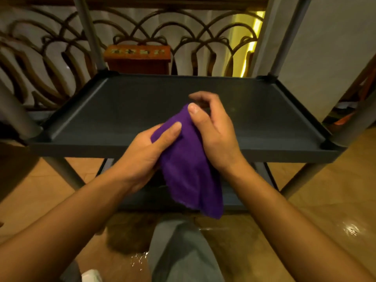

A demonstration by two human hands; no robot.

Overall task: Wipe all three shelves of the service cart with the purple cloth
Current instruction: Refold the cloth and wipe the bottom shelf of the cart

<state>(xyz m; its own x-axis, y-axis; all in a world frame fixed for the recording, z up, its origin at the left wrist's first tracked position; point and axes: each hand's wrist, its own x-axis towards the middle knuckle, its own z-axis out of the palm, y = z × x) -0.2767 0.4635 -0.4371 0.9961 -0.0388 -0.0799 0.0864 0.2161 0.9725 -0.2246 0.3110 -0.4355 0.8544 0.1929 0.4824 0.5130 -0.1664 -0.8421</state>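
A person is holding a purple cloth [187, 169] in both bare hands above the front edge of a dark grey cart [183, 152], the camera looking down over the forearms. The left hand [146, 155] is closing around the cloth's left side, its thumb lying across the fabric and its fingers wrapping underneath, so that its grip is pressing on the cloth. The right hand [213, 135] is pinching the cloth's upper end between the thumb and the curled fingers, the index finger arching above it. The cloth is bunching between the two hands at the top and hanging loose below them, its lower end dangling in front of the cart's rim and apart from any shelf. The shelf [254, 110] directly behind the hands is lying bare, a shallow tray with a raised lip and a grey post [89, 33] rising from each corner. Part of a lower shelf [234, 200] is showing beneath it, between the legs. Behind the cart an orange-brown wooden box [138, 58] is standing against a screen of curved wooden arches [50, 58], and yellow light is glowing at the upper right. The floor [305, 210] is shining tan, with bright reflections near the bottom. A grey trouser leg [183, 251] is filling the lower centre of the view.
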